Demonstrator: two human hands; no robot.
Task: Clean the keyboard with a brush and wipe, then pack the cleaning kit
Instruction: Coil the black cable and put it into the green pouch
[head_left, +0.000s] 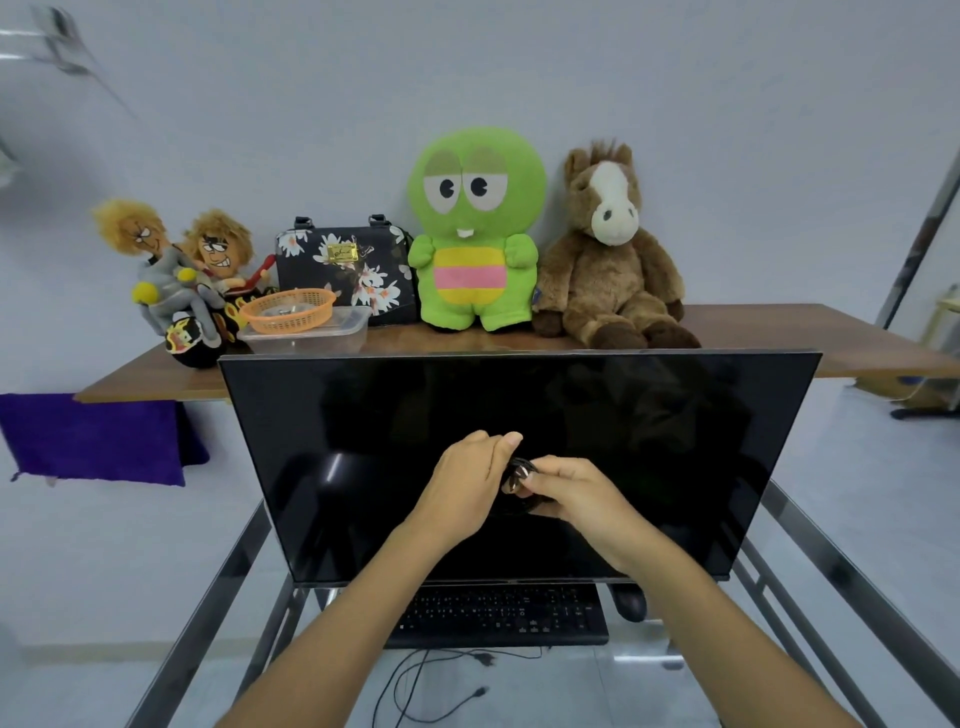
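Before the dark monitor (519, 457), both hands' fingers (540, 480) pinch a small black object (517, 470).

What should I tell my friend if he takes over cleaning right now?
Both hands are raised in front of the dark monitor. The left hand and the right hand together hold a small dark object; what it is cannot be told, perhaps part of the cleaning kit.
The keyboard lies on the glass desk below the screen, with a mouse beside it; neither is being touched.
No brush or wipe is clearly seen.
Left: apparently brushing, wiping and packing the kit.
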